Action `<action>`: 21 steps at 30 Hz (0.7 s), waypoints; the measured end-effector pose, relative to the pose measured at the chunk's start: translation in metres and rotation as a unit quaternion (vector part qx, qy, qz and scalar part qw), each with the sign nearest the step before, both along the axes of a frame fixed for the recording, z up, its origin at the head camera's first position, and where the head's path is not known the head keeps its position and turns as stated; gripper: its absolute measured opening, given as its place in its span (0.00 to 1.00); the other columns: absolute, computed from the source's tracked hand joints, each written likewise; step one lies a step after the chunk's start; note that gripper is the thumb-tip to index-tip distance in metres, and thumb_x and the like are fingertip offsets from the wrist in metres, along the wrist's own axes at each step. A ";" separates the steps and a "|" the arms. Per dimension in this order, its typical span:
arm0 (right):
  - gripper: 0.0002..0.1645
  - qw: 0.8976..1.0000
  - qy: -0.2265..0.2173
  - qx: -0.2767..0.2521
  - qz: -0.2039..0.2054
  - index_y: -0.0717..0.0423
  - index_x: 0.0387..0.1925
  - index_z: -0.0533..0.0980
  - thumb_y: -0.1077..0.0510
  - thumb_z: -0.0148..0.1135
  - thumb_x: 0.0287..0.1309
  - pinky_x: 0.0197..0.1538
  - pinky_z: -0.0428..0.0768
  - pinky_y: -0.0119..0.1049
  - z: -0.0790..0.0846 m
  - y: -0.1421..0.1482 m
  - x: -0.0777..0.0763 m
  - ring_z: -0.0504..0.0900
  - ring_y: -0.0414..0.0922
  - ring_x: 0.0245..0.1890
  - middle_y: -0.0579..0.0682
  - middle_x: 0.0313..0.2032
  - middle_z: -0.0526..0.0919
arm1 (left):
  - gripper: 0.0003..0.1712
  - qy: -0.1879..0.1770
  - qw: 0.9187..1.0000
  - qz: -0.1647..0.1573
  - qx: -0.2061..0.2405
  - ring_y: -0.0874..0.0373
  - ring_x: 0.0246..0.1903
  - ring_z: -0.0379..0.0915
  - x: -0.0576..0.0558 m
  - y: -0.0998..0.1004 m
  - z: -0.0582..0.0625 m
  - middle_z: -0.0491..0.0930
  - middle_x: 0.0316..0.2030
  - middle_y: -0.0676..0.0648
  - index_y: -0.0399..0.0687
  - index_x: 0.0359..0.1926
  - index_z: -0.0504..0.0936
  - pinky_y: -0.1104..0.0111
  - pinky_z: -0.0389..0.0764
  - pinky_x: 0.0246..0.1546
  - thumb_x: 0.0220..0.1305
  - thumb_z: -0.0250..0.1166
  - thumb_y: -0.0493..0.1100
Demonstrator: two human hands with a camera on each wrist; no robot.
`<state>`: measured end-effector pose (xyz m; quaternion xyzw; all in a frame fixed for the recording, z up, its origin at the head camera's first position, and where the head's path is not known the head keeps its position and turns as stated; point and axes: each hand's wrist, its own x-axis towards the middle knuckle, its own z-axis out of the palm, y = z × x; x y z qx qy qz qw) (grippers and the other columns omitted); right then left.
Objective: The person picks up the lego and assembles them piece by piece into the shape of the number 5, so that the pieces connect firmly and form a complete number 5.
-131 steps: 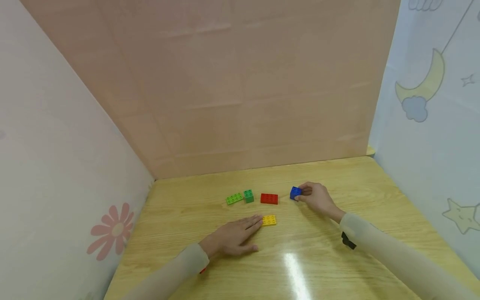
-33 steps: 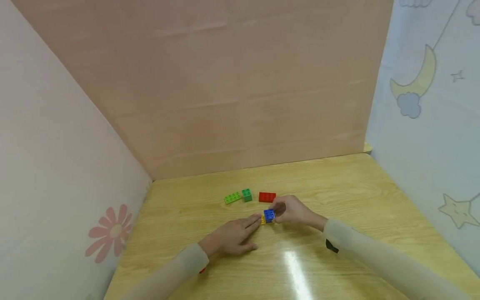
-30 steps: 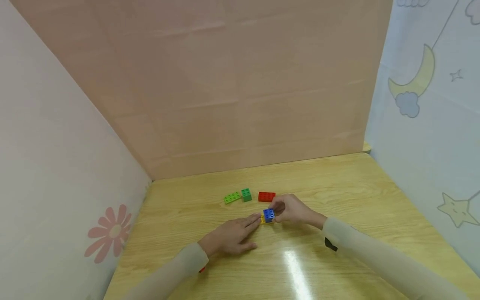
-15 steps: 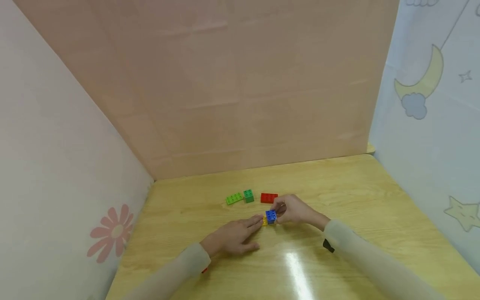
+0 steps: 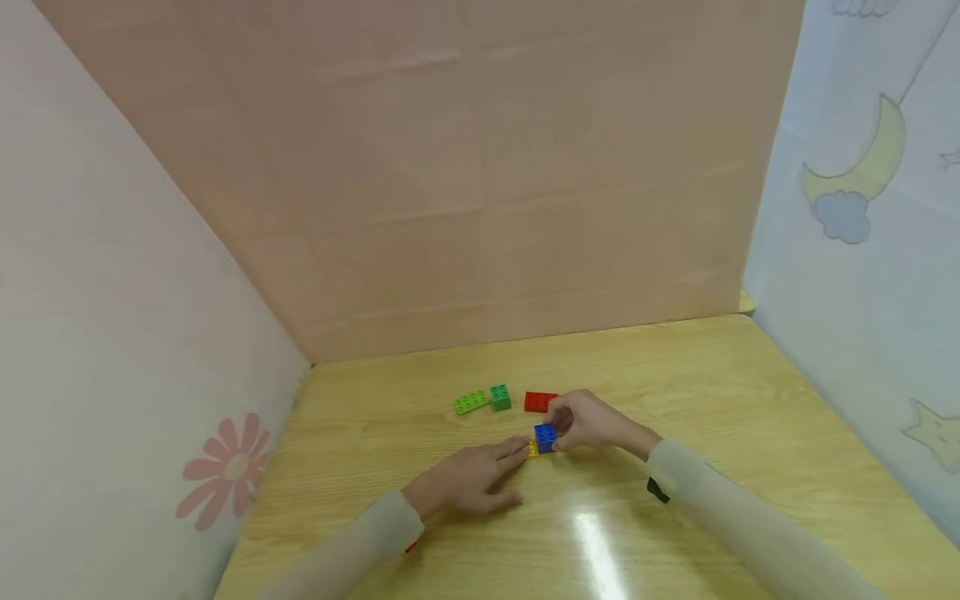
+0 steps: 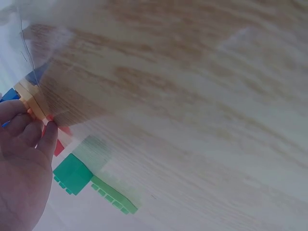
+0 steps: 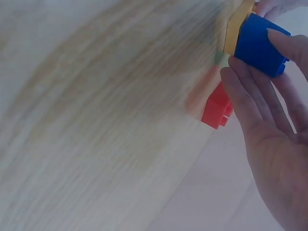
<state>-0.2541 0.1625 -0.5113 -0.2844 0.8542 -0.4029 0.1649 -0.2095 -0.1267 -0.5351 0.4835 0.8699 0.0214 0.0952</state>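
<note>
A blue toy brick (image 5: 545, 437) sits on the right part of a flat yellow brick (image 5: 533, 448), studs up. My right hand (image 5: 592, 419) grips the blue brick; in the right wrist view its thumb lies on one side of the blue brick (image 7: 261, 44) and the fingers on the other. The yellow brick (image 7: 237, 30) lies flat on the table under it. My left hand (image 5: 477, 477) lies palm down with fairly straight fingers, the fingertips on the left end of the yellow brick. In the left wrist view those fingers reach the yellow brick (image 6: 33, 99).
Behind the hands lie a flat light green brick (image 5: 471, 402), a green brick (image 5: 500, 397) and a red brick (image 5: 540, 402), partly behind the right fingers. The wooden table (image 5: 375, 425) ends at a tan back panel (image 5: 480, 250), with pale walls at both sides.
Over the last few seconds my right hand has carried the blue brick leftward from beside the red brick onto the yellow brick. My left hand has stayed in place; the latest frames differ little.
</note>
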 end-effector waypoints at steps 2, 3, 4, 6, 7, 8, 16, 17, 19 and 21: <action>0.14 1.000 -0.009 0.004 -0.001 0.53 0.37 0.83 0.64 0.80 0.49 0.47 0.90 0.36 0.000 -0.001 0.000 0.89 0.43 0.43 0.51 0.44 0.90 | 0.43 -0.003 1.000 -0.001 -0.001 0.51 0.80 0.59 0.001 0.000 0.000 0.51 0.84 0.48 0.49 0.84 0.55 0.60 0.72 0.75 0.81 0.44 0.69; 0.15 1.000 -0.012 0.007 -0.003 0.53 0.37 0.82 0.65 0.80 0.49 0.47 0.90 0.36 0.000 -0.002 0.001 0.89 0.44 0.43 0.51 0.44 0.89 | 0.43 -0.003 1.000 -0.001 -0.001 0.51 0.80 0.59 0.002 0.000 0.001 0.51 0.84 0.48 0.49 0.84 0.55 0.60 0.72 0.75 0.81 0.43 0.69; 0.15 1.000 -0.014 0.008 -0.006 0.53 0.36 0.82 0.66 0.80 0.49 0.47 0.90 0.36 0.000 -0.003 0.001 0.89 0.44 0.44 0.52 0.45 0.89 | 0.44 -0.003 1.000 0.000 -0.002 0.51 0.80 0.59 0.002 0.000 0.001 0.51 0.84 0.48 0.48 0.84 0.55 0.60 0.72 0.75 0.81 0.43 0.69; 0.15 1.000 -0.014 0.007 -0.012 0.53 0.36 0.82 0.67 0.80 0.48 0.46 0.90 0.37 0.000 -0.005 0.000 0.90 0.45 0.44 0.53 0.45 0.89 | 0.44 -0.003 1.000 0.005 -0.005 0.51 0.80 0.59 0.002 0.000 0.003 0.51 0.84 0.48 0.49 0.84 0.55 0.60 0.72 0.76 0.81 0.42 0.69; 0.15 1.000 -0.015 0.007 -0.014 0.53 0.36 0.82 0.68 0.80 0.48 0.45 0.90 0.37 0.000 -0.005 0.000 0.90 0.46 0.44 0.53 0.46 0.89 | 0.43 -0.003 1.000 0.007 -0.006 0.52 0.80 0.59 0.002 0.001 0.003 0.51 0.84 0.48 0.48 0.84 0.55 0.60 0.72 0.76 0.81 0.42 0.69; 0.16 1.000 -0.016 0.007 -0.018 0.53 0.36 0.82 0.68 0.80 0.48 0.45 0.90 0.37 0.000 -0.006 0.000 0.90 0.46 0.44 0.53 0.46 0.89 | 0.43 -0.001 1.000 0.008 -0.008 0.52 0.80 0.58 0.002 0.001 0.003 0.51 0.84 0.48 0.48 0.84 0.55 0.60 0.71 0.76 0.81 0.42 0.69; 0.15 0.999 -0.035 0.009 -0.031 0.53 0.36 0.82 0.68 0.80 0.49 0.44 0.90 0.37 -0.001 -0.012 0.004 0.90 0.46 0.44 0.53 0.46 0.88 | 0.43 -0.002 1.000 0.010 -0.013 0.51 0.80 0.59 0.004 -0.003 0.003 0.51 0.84 0.47 0.47 0.83 0.55 0.59 0.71 0.76 0.81 0.42 0.68; 0.15 0.999 -0.038 0.011 -0.033 0.53 0.36 0.82 0.68 0.80 0.50 0.44 0.91 0.37 0.000 -0.012 0.004 0.90 0.46 0.44 0.52 0.46 0.88 | 0.43 -0.004 1.000 0.009 -0.010 0.50 0.80 0.59 0.004 -0.002 0.004 0.51 0.84 0.46 0.47 0.83 0.55 0.59 0.71 0.76 0.82 0.43 0.68; 0.16 0.998 -0.042 0.015 -0.039 0.53 0.36 0.81 0.68 0.80 0.50 0.45 0.91 0.39 0.002 -0.012 0.004 0.90 0.46 0.44 0.52 0.46 0.88 | 0.43 0.000 1.000 0.007 -0.006 0.49 0.80 0.60 0.004 -0.001 0.004 0.52 0.84 0.46 0.46 0.83 0.56 0.59 0.71 0.76 0.82 0.43 0.68; 0.16 0.998 -0.041 0.020 -0.041 0.53 0.35 0.81 0.68 0.80 0.49 0.45 0.91 0.39 0.004 -0.011 0.004 0.90 0.47 0.44 0.52 0.46 0.88 | 0.43 0.000 1.000 0.008 -0.005 0.49 0.80 0.60 0.004 0.001 0.005 0.51 0.84 0.46 0.46 0.83 0.56 0.59 0.71 0.76 0.81 0.43 0.68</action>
